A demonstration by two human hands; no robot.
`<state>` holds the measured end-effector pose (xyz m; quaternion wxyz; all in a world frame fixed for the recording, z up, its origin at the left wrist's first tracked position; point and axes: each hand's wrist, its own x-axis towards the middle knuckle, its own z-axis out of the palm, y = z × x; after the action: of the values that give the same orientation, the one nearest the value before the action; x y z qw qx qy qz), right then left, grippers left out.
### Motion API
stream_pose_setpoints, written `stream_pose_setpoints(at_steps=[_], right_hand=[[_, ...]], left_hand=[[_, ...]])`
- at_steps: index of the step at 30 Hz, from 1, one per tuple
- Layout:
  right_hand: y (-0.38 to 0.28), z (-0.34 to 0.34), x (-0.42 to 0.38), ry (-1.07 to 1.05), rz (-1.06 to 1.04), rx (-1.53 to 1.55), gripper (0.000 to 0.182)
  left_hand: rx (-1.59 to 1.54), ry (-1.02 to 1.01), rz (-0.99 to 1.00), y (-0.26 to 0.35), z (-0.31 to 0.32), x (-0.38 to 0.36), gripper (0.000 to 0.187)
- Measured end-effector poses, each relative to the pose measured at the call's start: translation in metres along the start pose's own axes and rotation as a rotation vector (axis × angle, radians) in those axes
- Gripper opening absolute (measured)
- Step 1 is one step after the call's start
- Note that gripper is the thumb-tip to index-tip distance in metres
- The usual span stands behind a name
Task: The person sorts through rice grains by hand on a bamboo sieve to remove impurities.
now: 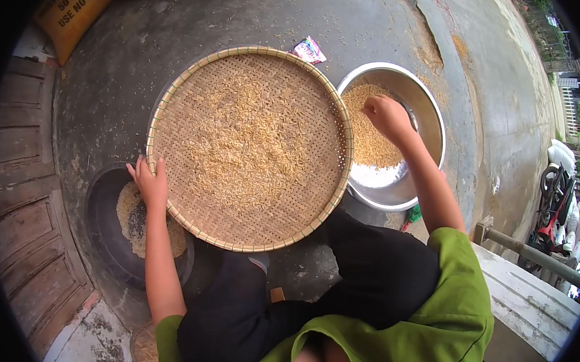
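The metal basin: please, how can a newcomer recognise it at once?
Find the large round woven tray in the middle. At its right side is the metal basin, with grain inside and the right hand over it. Its shiny silver wall sets it apart from the black basin at the tray's lower left.

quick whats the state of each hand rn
Left hand: open, fingers spread at rim of round tan woven tray.
Right hand: curled closed over round silver metal basin; whether it holds anything cannot be told.
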<state>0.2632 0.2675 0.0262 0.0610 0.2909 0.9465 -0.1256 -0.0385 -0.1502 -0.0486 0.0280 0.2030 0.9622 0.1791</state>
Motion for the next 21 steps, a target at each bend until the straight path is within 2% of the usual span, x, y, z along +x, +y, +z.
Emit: stream_pose_setpoints(at_steps=[4, 6, 7, 12, 21], right_hand=[[0.003, 0.004, -0.004, -0.079, 0.057, -0.087, 0.017], [-0.018, 0.007, -0.002, 0.267, -0.083, 0.074, 0.015], [-0.033, 0.008, -0.003, 0.288, -0.091, 0.069, 0.015], [-0.059, 0.037, 0.000, 0.232, -0.057, 0.155, 0.015], [-0.055, 0.054, 0.003, 0.170, -0.025, 0.187, 0.012]], left_hand=[[-0.009, -0.007, -0.005, 0.001, -0.001, 0.000, 0.048], [-0.003, -0.007, -0.009, 0.002, -0.002, 0.000, 0.048], [-0.001, -0.009, -0.010, 0.003, -0.002, 0.000, 0.048], [0.000, -0.008, -0.007, 0.003, -0.001, 0.000, 0.050], [-0.005, -0.011, 0.000, 0.001, -0.001, -0.001, 0.049]])
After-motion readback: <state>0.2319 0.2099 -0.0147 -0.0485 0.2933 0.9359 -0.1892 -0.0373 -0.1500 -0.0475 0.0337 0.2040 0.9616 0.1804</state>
